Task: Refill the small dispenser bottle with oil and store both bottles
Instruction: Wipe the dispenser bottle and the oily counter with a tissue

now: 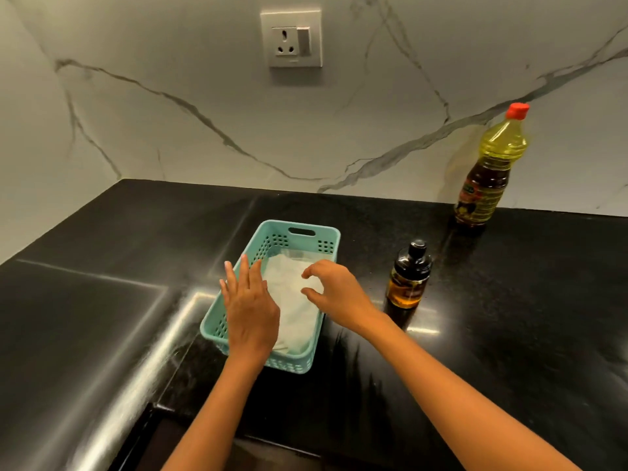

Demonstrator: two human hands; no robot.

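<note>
A small dark dispenser bottle [407,277] with a black cap stands on the black counter, amber oil in its lower part. The tall oil bottle [489,171] with a red cap stands at the back right against the wall. A teal plastic basket [299,232] lined with white paper [295,300] sits mid-counter. My left hand [249,311] lies flat over the basket's left rim, fingers spread. My right hand [334,290] hovers over the paper with fingers curled apart, holding nothing, just left of the dispenser bottle.
The black granite counter [509,317] runs into a corner at the left, with marble walls behind. A wall socket [291,37] sits above the basket. The counter's front edge is below my forearms.
</note>
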